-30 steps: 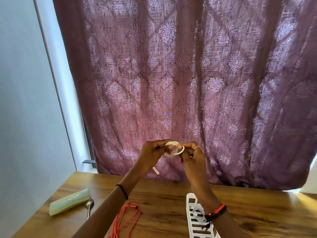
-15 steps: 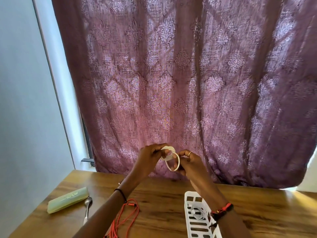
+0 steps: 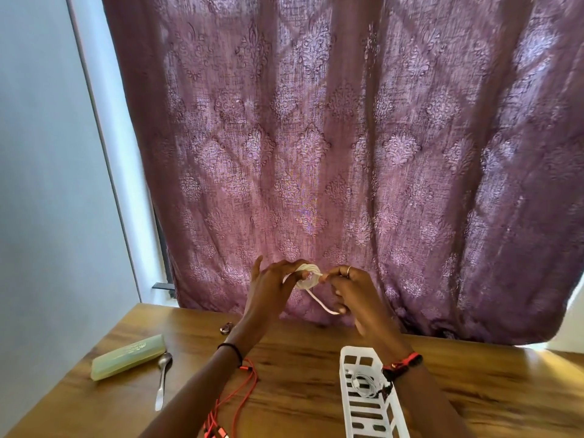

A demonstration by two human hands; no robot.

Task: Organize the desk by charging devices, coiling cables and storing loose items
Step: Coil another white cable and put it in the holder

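- Above the far edge of the wooden desk point(image 3: 300, 358), in the head view, both hands are raised in front of the curtain point(image 3: 347, 153) with a white cable point(image 3: 308, 276) between them, clear of the desk top.
- The left hand point(image 3: 271, 289) holds the cable's wound loops, its fingers curled round the small coil, while one finger sticks up straight on the far left side.
- The right hand point(image 3: 354, 295) pinches the cable just right of the coil, fingertips pressed together on it. A loose tail runs from the coil down and to the right to this hand's lower fingers.
- A ring point(image 3: 348, 270) sits on one finger of the right hand. A red and black bracelet point(image 3: 401, 365) circles the right wrist, and a thin black band point(image 3: 230, 347) the left wrist.
- A white slotted basket point(image 3: 360, 350) lies on the desk near the right forearm, its long side running towards the near edge. A thin white wire point(image 3: 363, 382) is bundled inside it.
- A red cable point(image 3: 253, 378) lies in loose loops on the desk under the left forearm, running off the near edge of the picture.
- A metal spoon point(image 3: 165, 361) lies to the left of the red cable, bowl towards the curtain.
- A pale green case point(image 3: 128, 357) lies just left of the spoon, apart from it.
- A small dark shiny object point(image 3: 226, 327) sits on the desk near the curtain's hem; what it is cannot be told.
- A pale blue wall point(image 3: 47, 184) fills the left side.
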